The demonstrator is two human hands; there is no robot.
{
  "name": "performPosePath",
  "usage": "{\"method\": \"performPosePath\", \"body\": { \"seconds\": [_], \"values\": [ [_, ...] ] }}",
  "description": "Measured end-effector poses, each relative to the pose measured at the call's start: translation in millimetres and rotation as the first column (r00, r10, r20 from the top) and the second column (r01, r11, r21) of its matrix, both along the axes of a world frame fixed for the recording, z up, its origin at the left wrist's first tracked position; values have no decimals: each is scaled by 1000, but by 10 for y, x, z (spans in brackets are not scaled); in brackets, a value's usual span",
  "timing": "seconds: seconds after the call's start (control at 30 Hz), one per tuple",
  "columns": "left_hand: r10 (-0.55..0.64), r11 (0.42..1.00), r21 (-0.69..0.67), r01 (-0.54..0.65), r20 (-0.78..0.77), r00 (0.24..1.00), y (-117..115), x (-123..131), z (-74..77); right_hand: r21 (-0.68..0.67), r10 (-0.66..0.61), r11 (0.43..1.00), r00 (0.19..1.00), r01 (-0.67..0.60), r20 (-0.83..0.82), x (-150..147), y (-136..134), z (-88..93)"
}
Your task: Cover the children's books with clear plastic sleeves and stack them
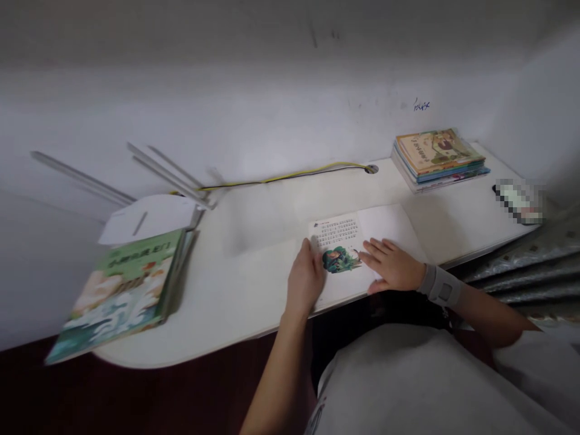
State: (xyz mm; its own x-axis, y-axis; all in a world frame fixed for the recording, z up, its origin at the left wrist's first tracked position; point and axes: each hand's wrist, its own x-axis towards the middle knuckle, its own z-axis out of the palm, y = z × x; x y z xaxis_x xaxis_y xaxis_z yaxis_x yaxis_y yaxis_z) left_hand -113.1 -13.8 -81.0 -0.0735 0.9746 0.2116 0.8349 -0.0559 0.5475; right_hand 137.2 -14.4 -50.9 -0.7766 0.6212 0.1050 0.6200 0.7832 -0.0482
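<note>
An open picture book (344,232) lies at the table's front edge, its left page printed with text and a green plant picture, its right page mostly blank. My left hand (307,278) is closed on the book's left edge, the thumb lying along the page. Fingers stretched out, my right hand (393,266) rests flat across the middle fold and the right page; a grey band circles that wrist. The front part of the right page is covered by this hand.
Books are stacked (439,157) at the back right, near a pixelated object (519,200). At the left, a green-covered pile of books (127,284) overhangs the white table (235,290) beside a white router (149,217). A yellow-and-black cable (290,175) runs along the wall to a hole.
</note>
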Motion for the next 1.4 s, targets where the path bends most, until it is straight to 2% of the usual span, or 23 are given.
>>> {"method": "performPosePath", "body": {
  "seconds": [0.13,0.33,0.5,0.6,0.77,0.97,1.23,1.4],
  "values": [
    [-22,999,31,23,-22,1000,-5,-32,-50,-9,-22,1000,1000,22,3,60,-36,-59],
    [-24,999,-27,22,-65,998,-29,-61,8,-11,-113,993,994,113,-3,211,-87,-79],
    [-90,996,12,92,-111,990,-21,-96,-12,-5,-130,992,989,130,-66,352,-109,-100],
    [-107,993,23,112,-150,983,-15,-101,-37,20,-160,987,985,161,-61,422,-26,-87],
    [-91,996,2,92,-122,988,-24,-107,-39,11,-295,955,954,296,-55,478,226,-61],
    [-78,996,-50,71,-150,986,-26,-70,12,38,-258,965,964,260,-62,497,265,-91],
    [-70,997,-42,63,-193,979,-39,-17,54,60,-364,928,930,367,-49,523,255,-47],
    [-100,995,-12,99,-155,983,-40,-67,24,65,-242,967,968,246,-65,418,47,17]
  ]
}}
